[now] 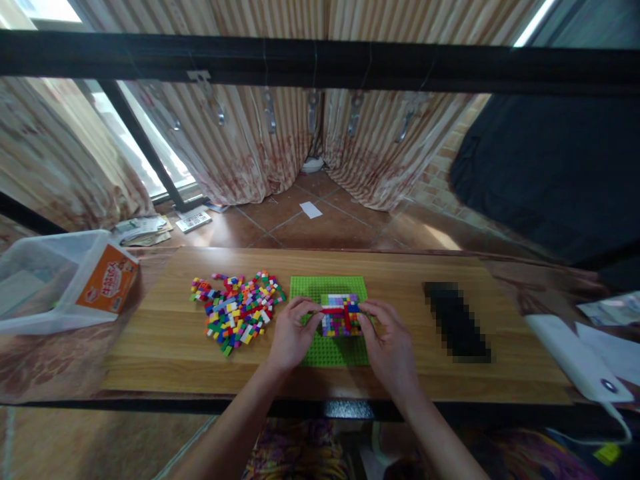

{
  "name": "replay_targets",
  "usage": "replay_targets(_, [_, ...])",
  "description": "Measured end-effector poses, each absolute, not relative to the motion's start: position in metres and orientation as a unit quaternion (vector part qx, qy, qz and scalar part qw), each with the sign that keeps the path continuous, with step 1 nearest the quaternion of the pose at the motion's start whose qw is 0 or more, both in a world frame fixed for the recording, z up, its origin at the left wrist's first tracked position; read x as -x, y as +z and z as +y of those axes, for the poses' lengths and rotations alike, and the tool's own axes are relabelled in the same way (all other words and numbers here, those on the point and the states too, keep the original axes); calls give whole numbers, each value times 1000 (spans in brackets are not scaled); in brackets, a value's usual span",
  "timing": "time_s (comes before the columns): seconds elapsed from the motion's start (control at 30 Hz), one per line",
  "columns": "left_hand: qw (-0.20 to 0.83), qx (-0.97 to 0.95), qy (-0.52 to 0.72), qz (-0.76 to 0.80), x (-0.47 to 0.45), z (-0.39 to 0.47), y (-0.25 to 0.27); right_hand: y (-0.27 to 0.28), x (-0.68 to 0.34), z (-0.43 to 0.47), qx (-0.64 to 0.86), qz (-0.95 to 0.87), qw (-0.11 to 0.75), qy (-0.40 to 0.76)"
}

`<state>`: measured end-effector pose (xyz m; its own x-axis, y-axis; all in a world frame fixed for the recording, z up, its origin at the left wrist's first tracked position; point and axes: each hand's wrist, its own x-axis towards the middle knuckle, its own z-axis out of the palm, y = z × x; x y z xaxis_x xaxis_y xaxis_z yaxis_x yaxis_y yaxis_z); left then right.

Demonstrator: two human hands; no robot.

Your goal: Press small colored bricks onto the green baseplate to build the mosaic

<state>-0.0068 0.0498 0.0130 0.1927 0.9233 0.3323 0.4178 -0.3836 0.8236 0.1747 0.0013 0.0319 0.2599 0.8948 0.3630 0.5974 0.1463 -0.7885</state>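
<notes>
A multicoloured toy-brick build [341,323] stands on the green studded baseplate [330,353], with white and pale bricks along its far side and red ones across its top. My left hand [294,337] is closed in a pinch at the build's left edge, where a red strip of bricks meets the fingertips. On the opposite side, my right hand [393,343] grips the right edge between thumb and fingers, near dark blue bricks. The fingertips partly cover both edges, so any small loose brick there is hidden. Left of the baseplate lies a pile of loose toy bricks [240,310].
A blurred-out black object [457,323] lies right on the wooden table [165,360]. A clear plastic bin [60,280] with an orange label stands off the left end. At the right end are a white device [575,357] with a cable and papers. A dark bar [320,63] crosses ahead.
</notes>
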Motion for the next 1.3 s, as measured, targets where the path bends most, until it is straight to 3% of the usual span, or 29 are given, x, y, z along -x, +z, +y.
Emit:
replay_targets(0.7, [304,-673,429,520,-4,50,13,10,-156,30,720,-516,418,201])
replay_targets(1.3, [354,-606,383,600,-15,56,18,3,-152,33,723,-482,445,216])
